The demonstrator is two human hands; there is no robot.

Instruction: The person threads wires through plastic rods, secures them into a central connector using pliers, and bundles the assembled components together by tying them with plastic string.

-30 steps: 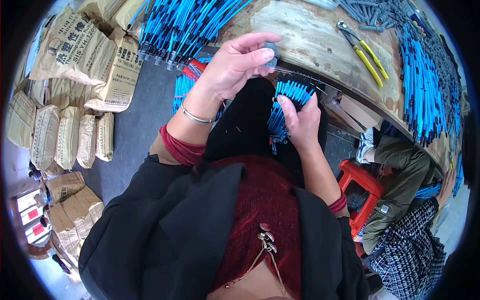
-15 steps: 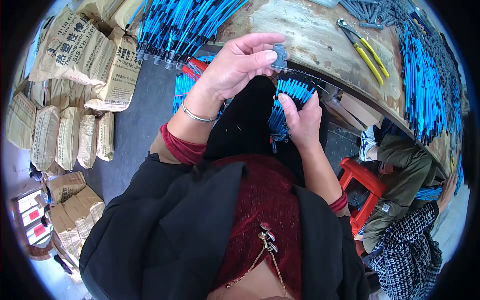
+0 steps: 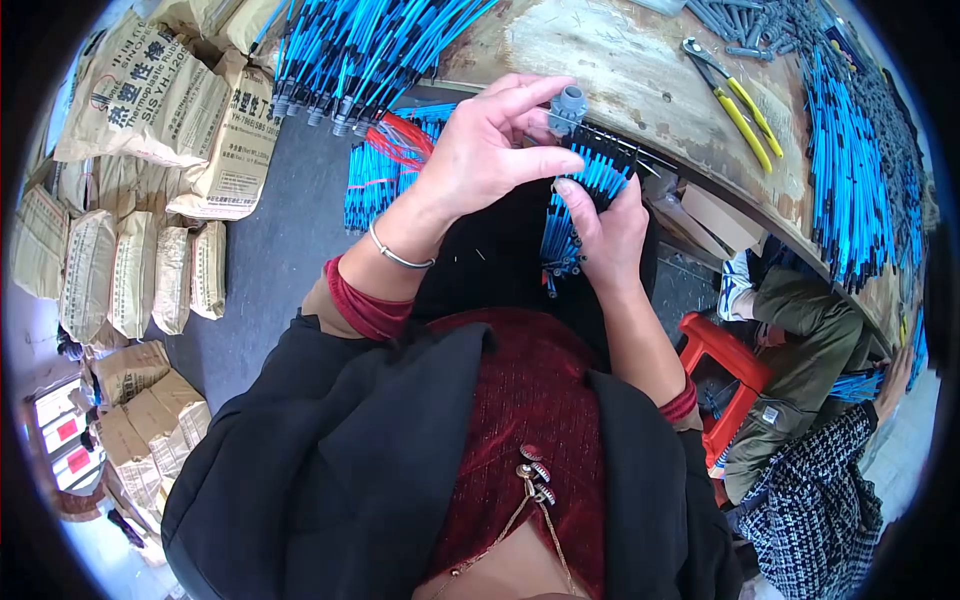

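Observation:
A grey ribbed plastic fitting [image 3: 569, 108] sits upright at the fingers of my left hand [image 3: 490, 145], close to the table's front edge. Its index finger reaches the fitting's upper side, and the other fingers are partly hidden behind. The thumb is stretched out below the fitting, its tip over the upper ends of a bundle of thin blue tubes with black ends [image 3: 603, 175]. My right hand [image 3: 612, 235] grips that bundle above my lap, its thumb across the front. The bundle's lower ends hang down past the hand.
A wooden table [image 3: 600, 60] carries yellow-handled pliers [image 3: 745, 115] and grey plastic parts [image 3: 745, 25]. More blue tubes [image 3: 850, 170] lie at right, others [image 3: 375, 50] at upper left. Paper sacks [image 3: 160, 110] stand left. A red stool [image 3: 725, 375] and a seated person's leg [image 3: 800, 340] are right.
My left thumb has moved off the grey fitting and down toward the tops of the tubes. The left hand has shifted slightly right. My right hand still grips the bundle.

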